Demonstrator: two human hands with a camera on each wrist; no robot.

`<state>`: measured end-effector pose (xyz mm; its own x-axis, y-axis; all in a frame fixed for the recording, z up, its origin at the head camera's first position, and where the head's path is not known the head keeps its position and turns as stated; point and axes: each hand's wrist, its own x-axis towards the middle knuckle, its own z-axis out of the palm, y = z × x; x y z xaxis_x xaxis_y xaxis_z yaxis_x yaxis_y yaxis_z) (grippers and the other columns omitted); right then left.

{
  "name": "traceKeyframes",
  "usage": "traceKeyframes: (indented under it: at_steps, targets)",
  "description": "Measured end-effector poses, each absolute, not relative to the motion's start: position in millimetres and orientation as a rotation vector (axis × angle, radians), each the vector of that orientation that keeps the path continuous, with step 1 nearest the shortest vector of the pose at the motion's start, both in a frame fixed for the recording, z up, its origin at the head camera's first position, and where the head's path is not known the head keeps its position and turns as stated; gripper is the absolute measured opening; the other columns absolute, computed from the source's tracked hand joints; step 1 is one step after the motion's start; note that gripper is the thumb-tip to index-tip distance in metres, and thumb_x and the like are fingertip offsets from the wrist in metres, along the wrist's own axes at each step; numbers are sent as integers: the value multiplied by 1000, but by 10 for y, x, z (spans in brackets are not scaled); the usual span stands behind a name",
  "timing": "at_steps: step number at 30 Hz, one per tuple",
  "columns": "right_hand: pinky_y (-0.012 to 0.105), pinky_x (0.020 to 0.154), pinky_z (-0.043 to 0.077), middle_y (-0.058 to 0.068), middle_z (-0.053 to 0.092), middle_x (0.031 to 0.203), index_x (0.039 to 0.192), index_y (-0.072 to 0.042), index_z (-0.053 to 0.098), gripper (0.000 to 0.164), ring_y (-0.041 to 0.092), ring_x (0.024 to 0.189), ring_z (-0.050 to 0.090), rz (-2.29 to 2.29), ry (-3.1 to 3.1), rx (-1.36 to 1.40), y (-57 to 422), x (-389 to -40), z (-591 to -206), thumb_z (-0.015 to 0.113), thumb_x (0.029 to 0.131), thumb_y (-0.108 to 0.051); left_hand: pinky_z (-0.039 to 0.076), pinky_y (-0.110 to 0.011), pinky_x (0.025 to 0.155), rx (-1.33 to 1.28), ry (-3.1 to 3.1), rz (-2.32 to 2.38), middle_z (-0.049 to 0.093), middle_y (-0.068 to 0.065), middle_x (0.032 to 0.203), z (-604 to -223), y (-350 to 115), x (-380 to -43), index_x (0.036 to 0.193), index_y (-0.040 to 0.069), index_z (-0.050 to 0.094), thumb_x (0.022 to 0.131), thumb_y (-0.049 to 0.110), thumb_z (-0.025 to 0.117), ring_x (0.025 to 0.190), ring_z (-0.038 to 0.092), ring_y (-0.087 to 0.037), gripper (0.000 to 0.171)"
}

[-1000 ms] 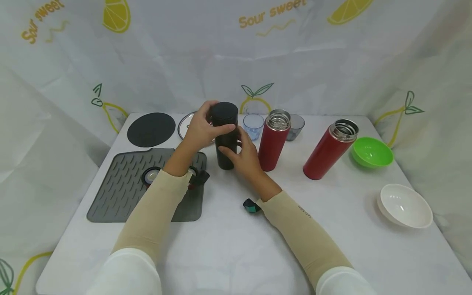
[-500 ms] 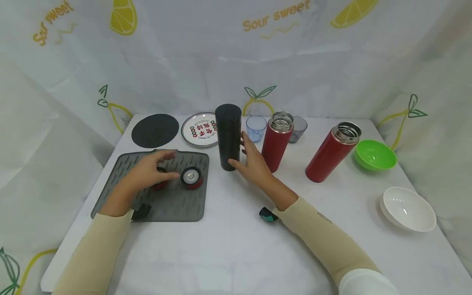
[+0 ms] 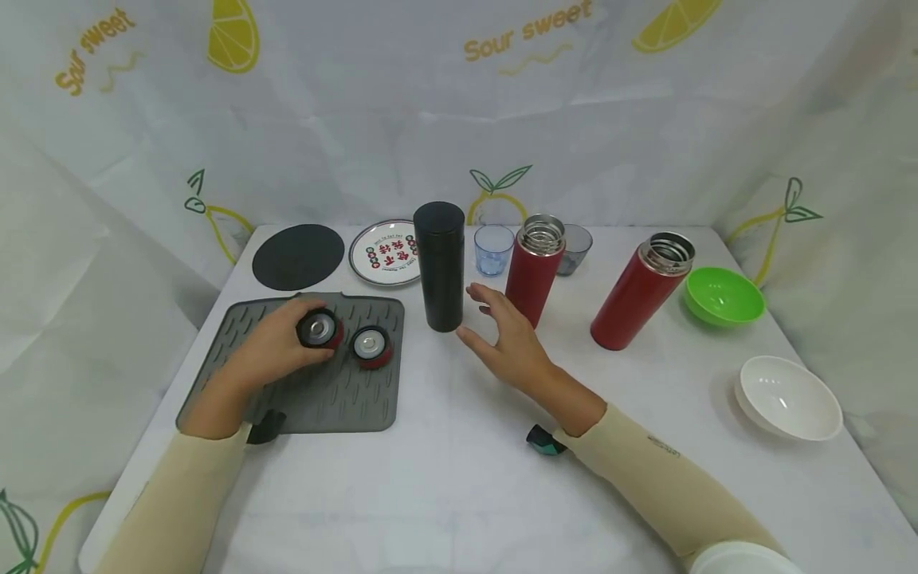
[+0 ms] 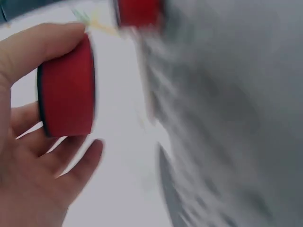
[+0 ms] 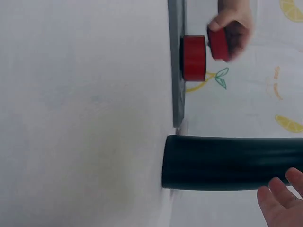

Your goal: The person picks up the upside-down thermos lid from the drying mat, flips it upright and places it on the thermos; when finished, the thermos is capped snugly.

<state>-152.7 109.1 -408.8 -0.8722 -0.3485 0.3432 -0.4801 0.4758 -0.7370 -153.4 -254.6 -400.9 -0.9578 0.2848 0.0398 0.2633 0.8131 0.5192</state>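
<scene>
I saw the left hand [image 3: 271,344] curled round one red-sided lid [image 3: 319,328], raised above the grey drying mat [image 3: 344,408] where a second lid [image 3: 370,346] rested, while the right hand [image 3: 512,344] hung loosely spread, holding nothing, just beside the upright black bottle [image 3: 441,271].

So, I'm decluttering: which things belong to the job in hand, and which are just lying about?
Probably the job: red lid in the left grip; second red lid; gray mat; black bottle by the right grip; two lidless red bottles.

Seemingly idle: black disc; printed plate; blue glass; gray glass; green bowl; white bowl.
</scene>
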Motion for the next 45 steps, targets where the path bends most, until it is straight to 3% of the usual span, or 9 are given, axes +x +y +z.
traceKeyframes:
  at_steps: [5,11,15,18,22,26,29,38,45]
  targets:
    - [39,95,48,6,57,130,144,-9,43,65,16,119,54,1556,-2542,795,1130,-1444,-4016,73,89,-27,47,-45,93,891,3065,892,52,-11,129,-3793,-1845,-1495,131,3,52,72,18,86,114,51,-26,70]
    - [39,92,51,7,59,126,146,-9,40,69,20,110,59,1794,-2563,815,1137,-1408,-4008,74,88,-23,41,-39,102,1562,3136,739,57,-12,123,-3784,-1095,-1451,126,0,58,73,19,85,115,52,-27,63]
    - [35,89,52,7,60,127,142,-11,43,59,20,108,62,1877,-2515,759,1184,-1383,-4011,71,91,-21,38,-38,105,1764,3146,719,59,-13,123,-3816,-845,-1454,130,0,57,74,25,84,116,53,-28,67]
    - [31,87,52,9,61,125,137,-10,45,53,21,106,63,1904,-2461,720,1238,-1357,-4002,70,91,-17,40,-39,102,1655,3154,810,58,-10,127,-3814,-780,-1428,135,2,54,75,40,83,118,52,-25,77]
    - [30,88,52,10,63,121,135,-8,47,54,22,106,62,1783,-2393,730,1321,-1314,-3962,73,88,-9,49,-38,93,1124,2996,1194,60,-5,125,-3769,-750,-1366,137,6,52,80,54,73,111,56,-19,77]
    - [38,88,53,7,63,119,129,-8,53,55,21,106,60,1572,-2308,830,1373,-1289,-3923,78,81,-2,53,-39,86,610,2541,1519,63,-3,117,-3710,-700,-1349,132,8,55,88,53,64,103,60,-19,64]
    - [37,85,54,5,63,118,124,-8,59,53,19,105,60,1464,-2240,889,1394,-1298,-3904,80,77,2,52,-40,89,443,2272,1629,64,-3,117,-3676,-655,-1368,128,8,57,89,47,67,104,60,-21,56]
    - [27,98,45,27,59,119,118,12,56,58,34,113,56,1239,-1988,876,1566,-1350,-3621,79,65,20,52,-35,88,721,2366,1796,62,2,120,-3435,-418,-1553,133,12,54,85,34,75,106,60,-15,57]
    - [49,94,48,28,56,120,121,15,50,54,35,112,55,1326,-1873,608,1713,-1468,-3509,74,73,18,43,-31,99,1013,2449,2059,64,1,118,-3250,-143,-1871,134,8,53,84,23,75,111,57,-11,56]
